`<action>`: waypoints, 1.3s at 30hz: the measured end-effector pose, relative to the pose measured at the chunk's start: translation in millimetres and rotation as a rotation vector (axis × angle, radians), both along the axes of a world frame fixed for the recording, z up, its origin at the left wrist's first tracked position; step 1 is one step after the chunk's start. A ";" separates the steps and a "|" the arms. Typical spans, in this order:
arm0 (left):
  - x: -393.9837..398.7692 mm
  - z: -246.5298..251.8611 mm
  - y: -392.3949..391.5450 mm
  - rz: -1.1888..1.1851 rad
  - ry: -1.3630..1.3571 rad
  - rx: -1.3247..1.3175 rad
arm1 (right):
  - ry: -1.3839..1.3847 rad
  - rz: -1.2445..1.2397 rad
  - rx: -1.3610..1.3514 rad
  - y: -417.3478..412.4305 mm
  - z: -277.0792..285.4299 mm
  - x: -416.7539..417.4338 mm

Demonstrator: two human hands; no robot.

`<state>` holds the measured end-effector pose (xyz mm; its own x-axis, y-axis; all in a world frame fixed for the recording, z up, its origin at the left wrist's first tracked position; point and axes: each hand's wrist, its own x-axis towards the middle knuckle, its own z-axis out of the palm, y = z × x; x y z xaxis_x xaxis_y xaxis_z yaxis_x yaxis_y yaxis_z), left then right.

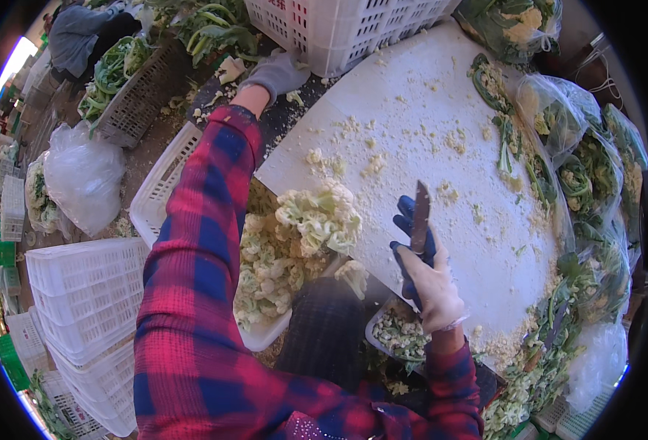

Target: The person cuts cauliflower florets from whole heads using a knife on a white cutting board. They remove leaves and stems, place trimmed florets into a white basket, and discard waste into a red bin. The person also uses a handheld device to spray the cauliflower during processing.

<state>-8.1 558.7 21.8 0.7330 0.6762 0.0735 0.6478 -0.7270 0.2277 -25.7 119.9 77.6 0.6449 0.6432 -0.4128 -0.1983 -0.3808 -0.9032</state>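
Note:
My left hand (280,74), in a grey glove, reaches far forward to the lower corner of a white plastic crate (329,49); whether its fingers grip the crate cannot be told. Closer to me, my right hand (434,275) wears a glove with blue fingers and holds a knife (420,217), blade pointing away from me, over the white board (456,137). Cut cauliflower florets (263,269) fill a white basket below the board's left edge. On top of them, a larger cauliflower piece (324,217) leans by the board's edge.
Bagged cauliflower (582,165) and leaf trimmings (549,330) line the board's right side. A small tub of scraps (398,330) sits near my right wrist. Stacked white crates (87,297) stand at left, with a leaf-filled crate (137,93) beyond. Another person (76,41) is at the upper left.

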 end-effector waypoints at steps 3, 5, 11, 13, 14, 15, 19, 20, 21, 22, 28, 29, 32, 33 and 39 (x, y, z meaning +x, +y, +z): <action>-1.8 -30.7 23.5 -0.037 -0.001 0.106 | 0.185 -0.131 0.192 -36.3 0.8 6.5; -17.6 -59.1 51.5 -0.151 -0.238 0.227 | 0.280 -0.165 0.090 -65.5 -5.0 7.4; -100.3 8.8 -71.0 -0.318 -0.329 -0.146 | 0.580 -0.092 0.097 -66.0 -32.7 -20.5; -150.8 40.0 -104.3 -0.205 -0.092 -0.366 | 0.602 0.019 0.195 -31.0 -51.0 -30.1; -170.1 42.2 -108.9 -0.216 0.042 -0.382 | 0.551 0.062 0.219 -11.4 -56.9 -33.2; -196.9 45.4 -113.4 -0.209 0.181 -0.398 | 0.511 0.116 0.244 5.9 -64.0 -35.4; -311.3 20.9 -158.7 -0.004 0.110 -0.271 | 0.287 0.377 0.073 68.3 -48.8 -41.6; -330.1 8.5 -178.4 0.026 0.094 -0.250 | 0.258 0.409 0.105 71.8 -41.8 -41.2; -350.1 -2.9 -201.2 0.067 0.081 -0.228 | 0.232 0.452 0.140 74.9 -35.4 -40.7; -366.8 -17.2 -227.5 0.086 0.162 -0.188 | 0.327 0.415 0.267 70.7 -28.2 -41.2; -345.0 -95.6 -279.7 0.084 0.203 -0.112 | 0.378 0.069 0.273 -16.2 -30.2 -27.2; -329.8 -103.5 -272.0 0.083 0.191 -0.100 | 0.358 0.019 0.212 -31.9 -25.0 -22.9; -313.7 -126.6 -205.0 0.036 -0.049 0.041 | 0.220 -0.178 0.181 -91.3 -12.7 -13.4; -312.2 -140.1 -174.4 0.031 -0.107 -0.015 | 0.194 -0.254 0.187 -112.7 -8.4 -9.3; -263.6 -81.8 -66.4 0.211 0.041 0.081 | 0.067 -0.636 0.093 -213.6 4.2 -30.7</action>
